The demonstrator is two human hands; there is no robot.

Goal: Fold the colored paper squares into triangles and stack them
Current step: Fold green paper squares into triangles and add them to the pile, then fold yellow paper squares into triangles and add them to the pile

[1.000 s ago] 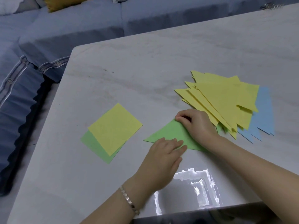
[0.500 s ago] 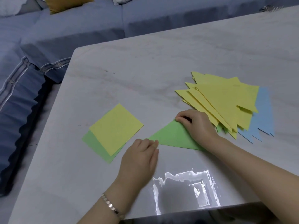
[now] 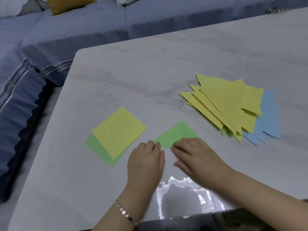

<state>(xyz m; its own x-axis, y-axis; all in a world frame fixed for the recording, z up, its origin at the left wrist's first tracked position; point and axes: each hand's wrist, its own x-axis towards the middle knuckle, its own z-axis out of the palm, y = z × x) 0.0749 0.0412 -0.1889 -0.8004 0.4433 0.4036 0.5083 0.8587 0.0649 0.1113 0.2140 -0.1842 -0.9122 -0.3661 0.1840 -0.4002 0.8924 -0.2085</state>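
Table: pale grey marble-look table top (image 3: 150,72) carries all the paper; glossy at near edge, so sheets prob slide easily on it
Sofa: blue fabric sofa (image 3: 83,30) behind & to the left, not in play
Done pile: stack of folded yellow paper triangles (image 3: 225,104) fanned loosely at right, over folded blue paper triangles (image 3: 268,117); a bit of green peeks out underneath; well apart from the hands
To do: unfolded yellow paper square (image 3: 119,131) lying askew on unfolded green paper square (image 3: 96,147), just left of the hands
In hand: folded green paper triangle (image 3: 178,133) flat on table betw the squares & the pile, its near edge under both hands; looks like crease is being set, stacking not yet done
Handling: thin, v light, floppy, takes a crease for good; prob best slid to get a finger under, then lifted by folded edge or a corner w/ thumb on top, light pressure only
Right hand (image 3: 198,157): blurred, fingers laid flat along triangle's near edge, pressing down, not gripping
Left hand (image 3: 145,162): fingers bent, tips on triangle's left corner; pinch or just press, can't tell; the two hands side by side, nearly touching
Bracelet: metal link bracelet (image 3: 125,212) on left wrist
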